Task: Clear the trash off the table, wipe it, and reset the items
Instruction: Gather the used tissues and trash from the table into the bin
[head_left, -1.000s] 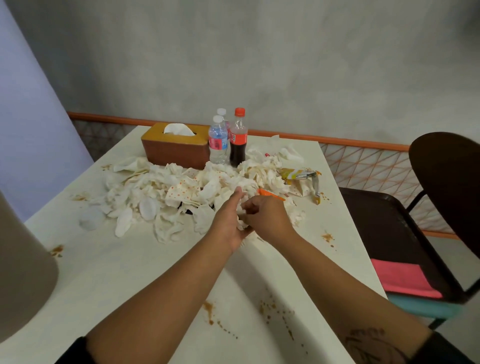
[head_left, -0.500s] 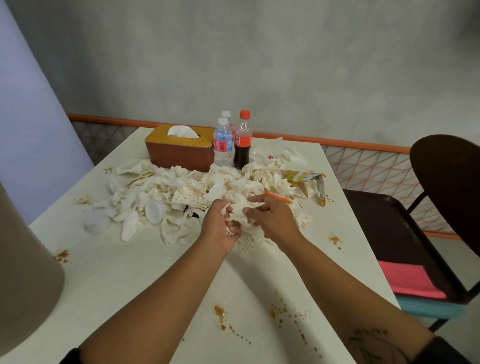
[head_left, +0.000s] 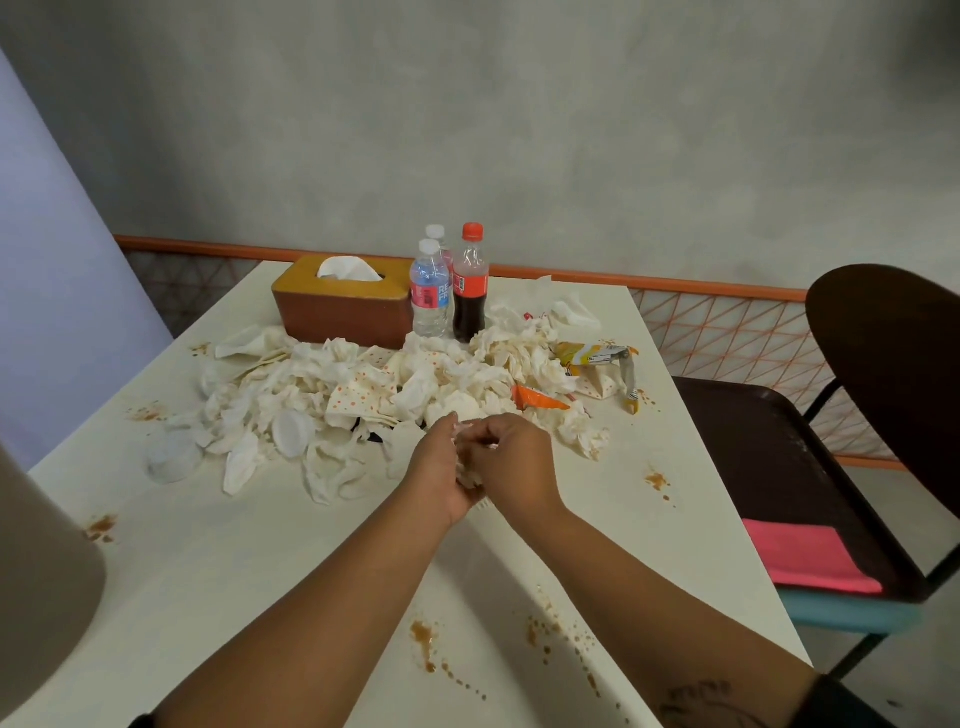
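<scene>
Together, left hand (head_left: 435, 470) and right hand (head_left: 515, 461) clutch one tissue wad (head_left: 468, 477); three bottles (head_left: 430, 299) stand behind.

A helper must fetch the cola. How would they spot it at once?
Find the brown tissue box at the far end of the table. Three bottles stand just right of it; the cola bottle is rightmost. Only it has a red cap and dark liquid; the water bottles have white caps.

Rear bottle (head_left: 436, 232) mostly hidden.
</scene>
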